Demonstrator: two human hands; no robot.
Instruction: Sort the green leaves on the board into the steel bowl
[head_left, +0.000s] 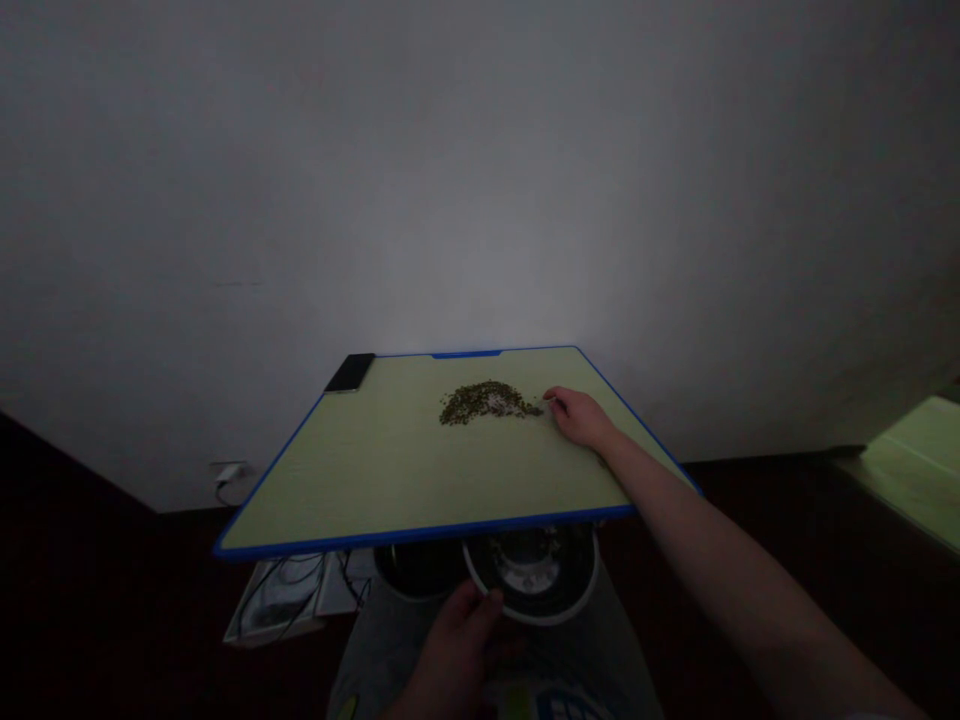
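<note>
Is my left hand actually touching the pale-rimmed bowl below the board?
Touching. The head view shows the thumb and fingers of the left hand on the near-left rim of the bowl.

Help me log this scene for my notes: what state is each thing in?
Left hand: closed on the near bowl's rim.
Right hand: fingers curled beside the pile; grip unclear.
Near bowl: upright, bits inside.
Other bowl: partly hidden, contents too dark to tell.
Pile: loose, spread in an arc.
Table: upright.
Phone: flat, screen dark.
Plug: at the wall.
</note>
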